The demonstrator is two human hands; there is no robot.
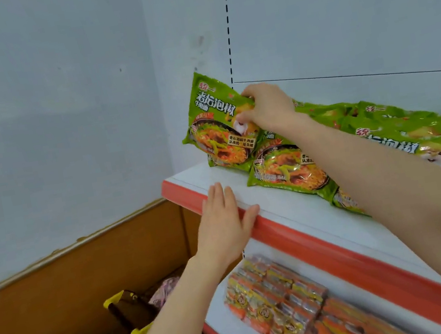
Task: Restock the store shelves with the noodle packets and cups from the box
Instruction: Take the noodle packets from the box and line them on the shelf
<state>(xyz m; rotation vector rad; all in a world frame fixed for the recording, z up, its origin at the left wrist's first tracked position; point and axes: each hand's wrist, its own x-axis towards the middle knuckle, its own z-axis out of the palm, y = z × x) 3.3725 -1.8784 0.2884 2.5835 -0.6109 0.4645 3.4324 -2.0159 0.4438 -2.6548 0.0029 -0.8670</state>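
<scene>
With right hand point(265, 109), holds one green noodle packet point(214, 120) upright at the far left end of the top shelf point(208, 173), bottom seam down on the white board, back close to the rear panel. Overlaps a second green packet point(281, 169) lying slanted just beside it, with more green packets point(430, 141) in a loose row farther right, partly hidden behind the forearm.

Risks a forward flop on release (soft bag, narrow seam, no brace in front); would likely land face down near the red shelf edge point(329, 239) or slip over it toward the box point(86, 279) below. Risks also dragging the slanted neighbour out of line through the overlap, if pulled away sideways. Could crush the noodles inside by squeezing too hard at the corner. Judged safest: lean it back against the panel before letting go.

Grips with fingers curled over the packet's upper right edge and thumb pinching the front face; closed round the wrapper, not merely touching. Lays left hand point(223, 225) flat on the red shelf edge, fingers straight and slightly spread, thumb out along the lip, holding nothing.

Leaves plenty to do, by the look of it: brown and yellow packets point(128, 303) showing in the box at lower left, orange packets point(278, 303) already ranked on the lower shelf point(222, 331). Shows no cups anywhere in view.
</scene>
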